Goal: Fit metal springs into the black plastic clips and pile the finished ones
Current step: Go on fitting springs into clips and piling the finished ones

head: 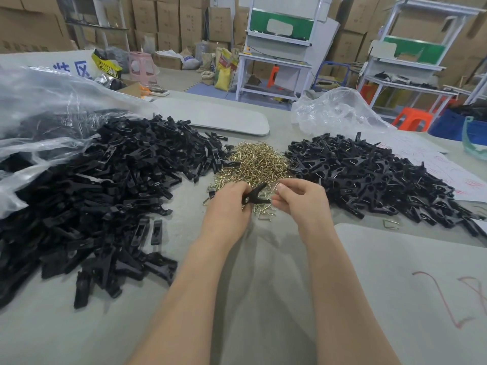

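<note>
black plastic fills both sides of the grey table [250, 312]: a broad heap of unfitted clips [105, 180] spills from a clear bag [39, 101] on the left, and a smaller pile of finished clips [369, 175], thin wire showing in them, lies on the right. between the two heaps sits a mound of brass-coloured springs [253, 162]. just in front of that mound the left hand [226, 209] curls its fingers round a single black clip [254, 196], whose spread ends point toward the other hand. the right hand [300, 204] meets the clip's end, thumb and forefinger pinched on what looks like a spring [276, 186], too small to see well. one loose spring [391, 223] lies alone on the table near the finished pile. a crumpled bag [334, 111] sits behind that pile.
</note>
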Demonstrator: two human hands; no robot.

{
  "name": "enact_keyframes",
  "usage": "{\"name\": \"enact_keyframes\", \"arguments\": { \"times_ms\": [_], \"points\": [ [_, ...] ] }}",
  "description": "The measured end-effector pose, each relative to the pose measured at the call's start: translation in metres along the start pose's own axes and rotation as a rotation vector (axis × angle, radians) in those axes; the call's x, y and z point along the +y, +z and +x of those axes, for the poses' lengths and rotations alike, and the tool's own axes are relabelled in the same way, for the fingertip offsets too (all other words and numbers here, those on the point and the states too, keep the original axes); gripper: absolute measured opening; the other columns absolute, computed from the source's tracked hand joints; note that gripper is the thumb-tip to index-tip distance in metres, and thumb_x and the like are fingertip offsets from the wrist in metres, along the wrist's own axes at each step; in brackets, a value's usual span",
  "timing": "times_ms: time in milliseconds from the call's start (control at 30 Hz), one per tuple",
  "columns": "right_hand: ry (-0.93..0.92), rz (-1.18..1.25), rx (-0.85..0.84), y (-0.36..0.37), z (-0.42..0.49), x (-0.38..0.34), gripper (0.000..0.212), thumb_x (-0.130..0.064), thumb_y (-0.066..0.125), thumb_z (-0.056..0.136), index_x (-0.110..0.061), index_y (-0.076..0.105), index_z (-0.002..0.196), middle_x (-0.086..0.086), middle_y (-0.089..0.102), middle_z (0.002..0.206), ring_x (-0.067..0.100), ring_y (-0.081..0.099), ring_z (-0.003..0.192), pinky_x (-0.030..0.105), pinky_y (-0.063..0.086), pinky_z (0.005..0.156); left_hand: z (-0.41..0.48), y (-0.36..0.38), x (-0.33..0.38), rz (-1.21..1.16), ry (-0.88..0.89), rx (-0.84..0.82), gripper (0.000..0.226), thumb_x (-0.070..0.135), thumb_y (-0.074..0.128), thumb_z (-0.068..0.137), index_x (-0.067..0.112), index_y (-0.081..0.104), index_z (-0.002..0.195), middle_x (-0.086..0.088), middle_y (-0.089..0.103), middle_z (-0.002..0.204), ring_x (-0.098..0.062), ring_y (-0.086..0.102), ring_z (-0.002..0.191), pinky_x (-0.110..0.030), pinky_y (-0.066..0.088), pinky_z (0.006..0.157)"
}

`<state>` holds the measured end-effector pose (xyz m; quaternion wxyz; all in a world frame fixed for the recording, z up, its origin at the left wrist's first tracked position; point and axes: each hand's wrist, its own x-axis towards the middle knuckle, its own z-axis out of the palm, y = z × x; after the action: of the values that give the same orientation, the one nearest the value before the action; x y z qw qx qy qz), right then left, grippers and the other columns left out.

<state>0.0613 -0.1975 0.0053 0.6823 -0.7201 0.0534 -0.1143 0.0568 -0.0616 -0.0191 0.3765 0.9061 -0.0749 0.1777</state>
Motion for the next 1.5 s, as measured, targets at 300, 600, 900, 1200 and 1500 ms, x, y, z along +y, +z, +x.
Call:
{"name": "enact_keyframes", "arguments": {
  "times_ms": [300, 600, 900, 1200, 1500],
  "points": [
    [0.027, -0.188, 0.016, -0.001, 0.003, 0.003, 0.011, -0.019, 0.067, 0.087, -0.022, 0.065, 0.077, -0.004, 0.061, 0.073, 0.008, 0.057, 0.071, 0.034, 0.051, 0.082, 0.000, 0.000, 0.000, 0.029, 0.007, -0.015, 0.017, 0.011, 0.063, 0.087, 0.017, 0.062, 0.103, 0.002, 0.058, 0.102, -0.017, 0.050, 0.089, -0.031, 0.042, 0.079],
    [0.045, -0.243, 0.053, 0.007, 0.001, 0.005, 0.011, -0.018, 0.070, 0.085, -0.016, 0.066, 0.075, -0.006, 0.055, 0.062, 0.004, 0.048, 0.057, 0.018, 0.038, 0.056, -0.001, -0.001, 0.003, -0.004, 0.034, -0.004, 0.014, 0.011, 0.063, 0.087, 0.018, 0.063, 0.098, 0.005, 0.056, 0.095, -0.018, 0.054, 0.088, -0.033, 0.045, 0.080],
    [-0.008, -0.333, 0.106, 0.008, 0.004, 0.010, 0.020, -0.020, 0.070, 0.083, -0.024, 0.061, 0.065, -0.011, 0.057, 0.063, 0.004, 0.051, 0.063, 0.023, 0.039, 0.067, -0.001, 0.000, 0.003, 0.013, 0.044, -0.010, 0.014, 0.013, 0.065, 0.086, 0.018, 0.064, 0.098, 0.002, 0.060, 0.098, -0.020, 0.057, 0.090, -0.037, 0.047, 0.081],
    [0.268, 0.005, -0.203, -0.010, 0.003, -0.001, 0.015, -0.014, 0.068, 0.083, -0.017, 0.062, 0.070, -0.003, 0.057, 0.061, 0.007, 0.048, 0.056, 0.021, 0.034, 0.056, 0.000, -0.008, 0.003, -0.116, 0.088, -0.124, 0.013, 0.018, 0.072, 0.081, 0.023, 0.067, 0.092, 0.007, 0.060, 0.084, -0.017, 0.061, 0.085, -0.037, 0.050, 0.083],
    [0.485, 0.402, -0.743, -0.011, -0.006, 0.004, 0.041, -0.047, 0.051, 0.077, -0.013, 0.073, 0.084, 0.005, 0.071, 0.069, 0.017, 0.071, 0.066, 0.026, 0.058, 0.064, -0.002, -0.021, 0.013, -0.367, 0.197, -0.156, 0.024, 0.022, 0.077, 0.077, 0.041, 0.063, 0.081, 0.010, 0.065, 0.084, 0.003, 0.057, 0.079, -0.004, 0.039, 0.071]
  ]
}}
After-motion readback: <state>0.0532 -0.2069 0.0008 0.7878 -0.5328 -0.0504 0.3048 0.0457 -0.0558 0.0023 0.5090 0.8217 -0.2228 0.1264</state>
